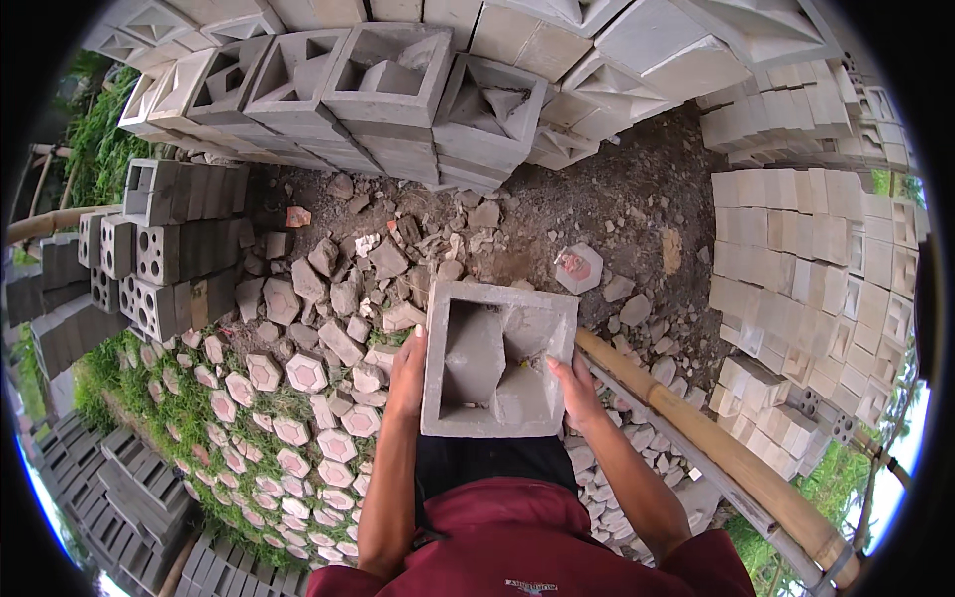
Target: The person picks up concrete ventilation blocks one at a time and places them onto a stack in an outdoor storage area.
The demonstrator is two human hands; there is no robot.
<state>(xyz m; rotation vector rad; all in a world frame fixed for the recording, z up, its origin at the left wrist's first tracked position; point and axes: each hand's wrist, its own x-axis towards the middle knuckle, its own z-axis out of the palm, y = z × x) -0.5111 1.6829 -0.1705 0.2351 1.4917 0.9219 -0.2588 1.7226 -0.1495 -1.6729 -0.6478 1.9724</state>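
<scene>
A square grey concrete vent block (463, 430) is held in front of my body, its open face with slanted inner fins turned up. My left hand (406, 376) presses against its left side, fingers along the outer wall. On the opposite side my right hand (575, 390) grips the wall, thumb at the rim. Both hands are closed on the block. What lies under the block is hidden.
Stacked vent blocks (388, 75) form a wall ahead. Pale block stacks (786, 234) stand right, grey hollow blocks (184, 254) left. A bamboo pole (696, 428) slants across the near right. Rubble (388, 259) and hexagonal pavers (305, 372) cover the ground.
</scene>
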